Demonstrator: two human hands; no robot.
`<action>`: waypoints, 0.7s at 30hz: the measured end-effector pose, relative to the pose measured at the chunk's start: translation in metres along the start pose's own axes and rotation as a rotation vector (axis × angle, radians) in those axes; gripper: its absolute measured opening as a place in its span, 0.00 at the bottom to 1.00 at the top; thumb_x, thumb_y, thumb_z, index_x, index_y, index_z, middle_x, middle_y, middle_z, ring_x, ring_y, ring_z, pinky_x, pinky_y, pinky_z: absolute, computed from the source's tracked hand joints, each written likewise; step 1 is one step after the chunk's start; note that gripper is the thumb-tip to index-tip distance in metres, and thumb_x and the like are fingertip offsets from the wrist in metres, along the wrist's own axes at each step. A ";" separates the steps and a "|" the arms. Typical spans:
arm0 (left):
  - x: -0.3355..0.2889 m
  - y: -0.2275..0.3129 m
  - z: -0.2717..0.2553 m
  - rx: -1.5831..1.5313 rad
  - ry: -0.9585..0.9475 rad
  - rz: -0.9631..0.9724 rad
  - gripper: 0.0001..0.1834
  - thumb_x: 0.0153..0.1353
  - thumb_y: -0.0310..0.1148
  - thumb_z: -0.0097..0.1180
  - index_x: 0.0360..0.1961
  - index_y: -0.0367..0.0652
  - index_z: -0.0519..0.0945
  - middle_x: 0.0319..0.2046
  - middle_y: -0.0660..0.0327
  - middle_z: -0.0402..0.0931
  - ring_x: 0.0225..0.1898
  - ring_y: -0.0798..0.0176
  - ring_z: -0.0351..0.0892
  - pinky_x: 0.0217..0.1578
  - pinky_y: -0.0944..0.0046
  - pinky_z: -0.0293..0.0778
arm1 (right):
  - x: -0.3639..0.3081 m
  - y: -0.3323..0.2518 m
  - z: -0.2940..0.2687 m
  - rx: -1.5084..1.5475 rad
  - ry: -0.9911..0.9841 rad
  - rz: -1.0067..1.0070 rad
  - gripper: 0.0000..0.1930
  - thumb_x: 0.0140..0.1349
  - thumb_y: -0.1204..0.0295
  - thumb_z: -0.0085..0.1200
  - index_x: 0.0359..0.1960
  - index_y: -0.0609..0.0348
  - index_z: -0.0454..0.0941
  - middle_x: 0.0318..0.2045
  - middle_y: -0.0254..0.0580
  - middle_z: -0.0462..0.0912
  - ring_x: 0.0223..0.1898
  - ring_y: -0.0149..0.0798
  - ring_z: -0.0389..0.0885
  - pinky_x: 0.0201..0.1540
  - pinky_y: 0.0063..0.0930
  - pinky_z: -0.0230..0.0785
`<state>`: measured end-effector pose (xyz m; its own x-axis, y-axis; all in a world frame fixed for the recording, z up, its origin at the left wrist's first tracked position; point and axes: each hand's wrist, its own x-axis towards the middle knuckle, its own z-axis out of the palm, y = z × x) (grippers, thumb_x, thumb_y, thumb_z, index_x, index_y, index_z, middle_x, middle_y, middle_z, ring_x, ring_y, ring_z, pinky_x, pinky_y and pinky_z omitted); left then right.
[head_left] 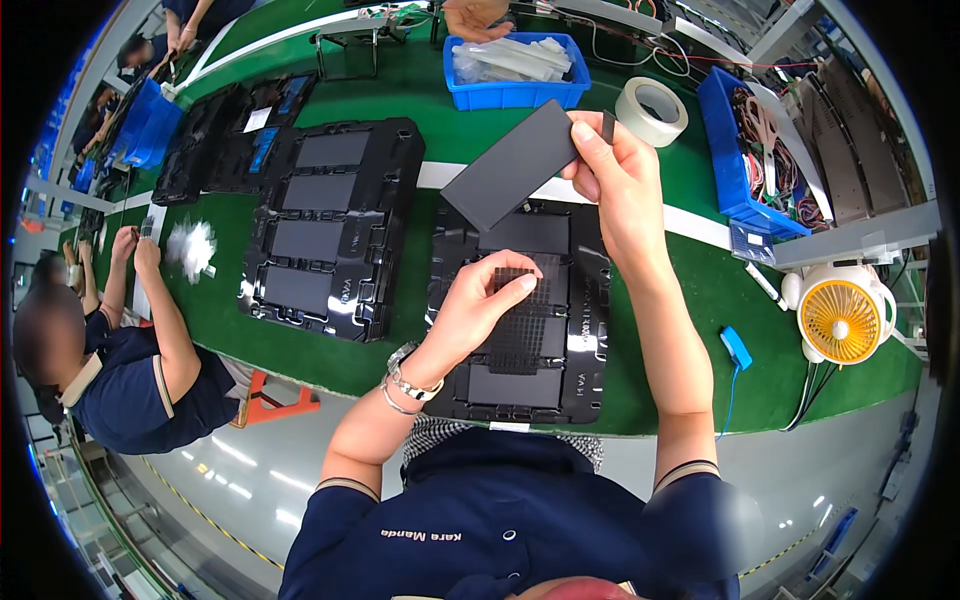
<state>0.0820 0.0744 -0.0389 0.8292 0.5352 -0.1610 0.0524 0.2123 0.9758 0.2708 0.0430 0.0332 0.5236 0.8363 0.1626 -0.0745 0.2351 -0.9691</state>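
Observation:
My right hand (622, 170) is raised over the bench, gripping one end of a flat dark-grey rectangular panel (515, 165). A small black piece (608, 127) shows at its fingertips. Lower and to the left, my left hand (488, 305) pinches a thin black gridded sheet (518, 335) between thumb and fingers. The sheet hangs over a black moulded plastic tray (587, 345) lying in front of me. Grey rectangular panels (515, 386) sit in the tray's compartments, partly hidden by the sheet and my left hand.
Another black tray (398, 200) with grey panels lies left. A blue bin (520, 95) of clear plastic pieces, a tape roll (650, 112) and a blue bin (735, 170) with scissors and wires stand beyond. A yellow-and-white fan (840, 318) is right. A co-worker (150, 360) works left.

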 end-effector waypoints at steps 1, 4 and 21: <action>0.000 0.000 0.000 -0.004 0.001 0.001 0.06 0.66 0.29 0.54 0.40 0.38 0.78 0.31 0.71 0.72 0.35 0.78 0.68 0.39 0.75 0.65 | 0.001 0.001 0.000 -0.002 0.003 -0.009 0.14 0.67 0.66 0.51 0.45 0.66 0.78 0.21 0.33 0.76 0.18 0.17 0.58 0.20 0.13 0.49; 0.000 0.003 0.000 -0.025 0.003 -0.007 0.06 0.66 0.29 0.54 0.40 0.37 0.77 0.31 0.71 0.72 0.35 0.78 0.67 0.39 0.75 0.65 | 0.003 0.001 -0.001 -0.016 0.016 -0.015 0.14 0.67 0.66 0.52 0.45 0.66 0.79 0.22 0.33 0.77 0.18 0.17 0.59 0.20 0.13 0.49; 0.004 0.002 -0.002 -0.114 0.004 -0.012 0.06 0.66 0.28 0.54 0.40 0.38 0.78 0.32 0.71 0.73 0.36 0.78 0.68 0.40 0.75 0.65 | 0.039 0.018 -0.021 0.037 0.153 0.076 0.13 0.69 0.69 0.47 0.46 0.67 0.77 0.21 0.31 0.74 0.17 0.18 0.57 0.20 0.15 0.48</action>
<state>0.0837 0.0787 -0.0383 0.8264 0.5357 -0.1732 -0.0017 0.3100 0.9507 0.3077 0.0699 0.0182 0.6383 0.7677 0.0566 -0.1481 0.1947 -0.9696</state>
